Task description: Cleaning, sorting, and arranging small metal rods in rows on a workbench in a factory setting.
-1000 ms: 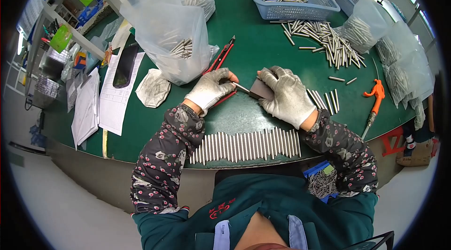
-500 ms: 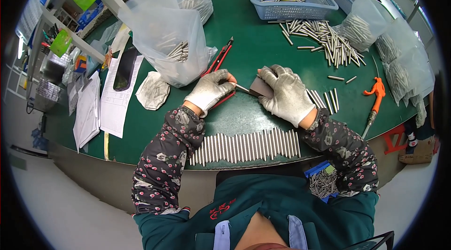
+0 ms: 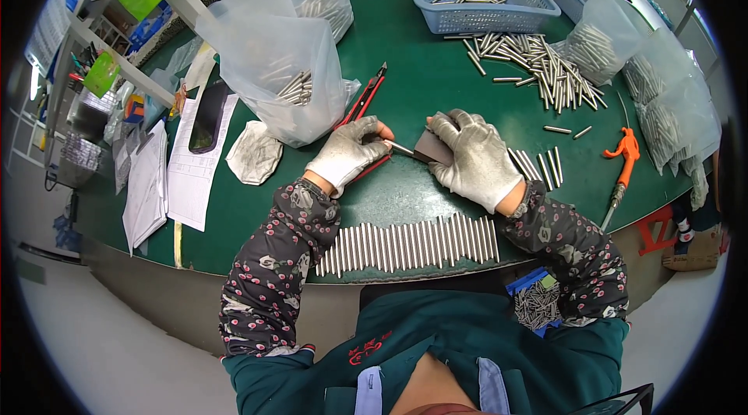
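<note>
Both my hands wear whitish work gloves with bare fingertips. My left hand (image 3: 352,150) is closed on a thin metal pin (image 3: 400,148), pinched between thumb and fingers. The pin's far end meets a grey-brown block (image 3: 433,148), which my right hand (image 3: 475,151) grips from above. Whether the pin is pressed on the block or just touching it I cannot tell. In front of me a long row of metal pins (image 3: 405,245) lies side by side near the table edge. Several more pins (image 3: 538,167) lie beside my right hand.
Red-handled pliers (image 3: 365,103) lie beyond my left hand. Plastic bags of pins (image 3: 280,64) stand at the left, near a phone (image 3: 208,117) and papers. A loose pin pile (image 3: 549,68), a blue basket (image 3: 491,17) and an orange-handled air gun (image 3: 626,154) are at the right.
Almost nothing differs. My hands, the pin and the block stay in nearly the same place, with only a slight shift of the left fingers.
</note>
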`<state>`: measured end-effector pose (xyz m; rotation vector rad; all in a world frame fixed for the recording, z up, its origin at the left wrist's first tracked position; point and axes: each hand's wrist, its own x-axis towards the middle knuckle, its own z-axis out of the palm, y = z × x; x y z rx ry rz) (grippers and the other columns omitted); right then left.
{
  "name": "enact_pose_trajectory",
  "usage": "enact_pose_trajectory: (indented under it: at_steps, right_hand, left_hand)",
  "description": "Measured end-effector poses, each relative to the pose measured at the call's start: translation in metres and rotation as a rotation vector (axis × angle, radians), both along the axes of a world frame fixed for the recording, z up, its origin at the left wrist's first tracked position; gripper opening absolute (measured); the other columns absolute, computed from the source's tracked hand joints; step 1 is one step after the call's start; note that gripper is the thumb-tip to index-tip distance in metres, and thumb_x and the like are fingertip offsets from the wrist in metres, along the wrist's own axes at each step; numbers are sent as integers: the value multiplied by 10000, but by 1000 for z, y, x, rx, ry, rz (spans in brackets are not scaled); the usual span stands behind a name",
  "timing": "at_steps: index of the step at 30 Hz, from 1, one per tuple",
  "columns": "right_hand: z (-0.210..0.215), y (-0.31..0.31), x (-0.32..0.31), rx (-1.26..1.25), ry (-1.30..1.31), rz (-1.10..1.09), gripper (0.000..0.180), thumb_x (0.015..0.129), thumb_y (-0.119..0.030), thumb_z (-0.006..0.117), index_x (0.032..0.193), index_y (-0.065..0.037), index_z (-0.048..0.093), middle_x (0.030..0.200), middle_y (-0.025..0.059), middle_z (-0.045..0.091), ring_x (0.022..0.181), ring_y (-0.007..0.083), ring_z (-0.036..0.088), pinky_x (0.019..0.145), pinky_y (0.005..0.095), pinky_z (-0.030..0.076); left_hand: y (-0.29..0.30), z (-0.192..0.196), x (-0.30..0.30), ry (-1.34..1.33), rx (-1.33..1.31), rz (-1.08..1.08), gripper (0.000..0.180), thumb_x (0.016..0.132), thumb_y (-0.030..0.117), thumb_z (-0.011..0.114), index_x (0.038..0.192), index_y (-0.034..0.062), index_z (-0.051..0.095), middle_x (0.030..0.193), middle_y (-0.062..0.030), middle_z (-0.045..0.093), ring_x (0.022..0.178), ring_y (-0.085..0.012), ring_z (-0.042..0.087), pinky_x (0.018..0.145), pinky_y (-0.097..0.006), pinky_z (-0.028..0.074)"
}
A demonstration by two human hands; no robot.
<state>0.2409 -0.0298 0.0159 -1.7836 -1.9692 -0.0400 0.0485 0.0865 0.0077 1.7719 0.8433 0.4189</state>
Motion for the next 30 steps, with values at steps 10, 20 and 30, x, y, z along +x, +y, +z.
enact_pose_trajectory:
  at_steps: [10,20,30]
  right_hand:
    - [5,4,4,23,50,-9,501,720,-265,649,1178,-75,583,1126,222,556,1018,341,563,873,439,452]
    - [14,27,0,147,-147,-67,315,823,-365,593,1060,-169,663,1061,209,584,927,315,579,761,449,456]
    - [17,13,-20,60,-16,306,318,817,-393,598,1030,-171,680,1107,227,573,1004,354,562,837,437,443]
  left_hand:
    - [0,-3,2,36,42,12,133,817,28,624,947,4,614,877,-3,595,839,-80,547,783,-223,449]
    - [6,-7,6,69,100,-12,123,809,72,596,917,14,611,796,-59,624,735,-118,590,691,-250,469]
    - [8,-15,2,75,190,-12,130,795,74,617,916,26,617,769,-80,623,712,-145,595,691,-276,474]
